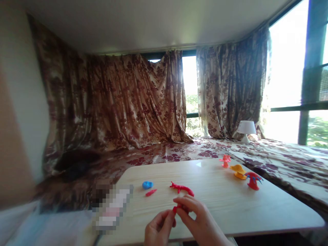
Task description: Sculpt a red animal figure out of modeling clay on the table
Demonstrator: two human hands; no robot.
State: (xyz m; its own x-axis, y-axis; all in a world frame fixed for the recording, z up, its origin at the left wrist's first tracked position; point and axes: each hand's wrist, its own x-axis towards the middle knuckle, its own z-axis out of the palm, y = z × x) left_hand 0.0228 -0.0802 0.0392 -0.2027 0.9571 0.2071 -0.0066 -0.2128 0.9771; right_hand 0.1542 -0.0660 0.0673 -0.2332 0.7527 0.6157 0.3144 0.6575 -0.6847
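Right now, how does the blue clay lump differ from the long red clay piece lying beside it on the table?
The blue lump is rounded and squat; the long red piece is thin, stretched and slightly curved. The lump is smooth, while the red piece shows small bumps at its left end. The lump lies farther left, the red piece nearer the hands. Both rest untouched on the table.

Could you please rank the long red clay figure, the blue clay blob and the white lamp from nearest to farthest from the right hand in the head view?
1. Long red clay figure, just beyond the right hand.
2. Blue clay blob, farther left on the table.
3. White lamp, far right by the curtains.
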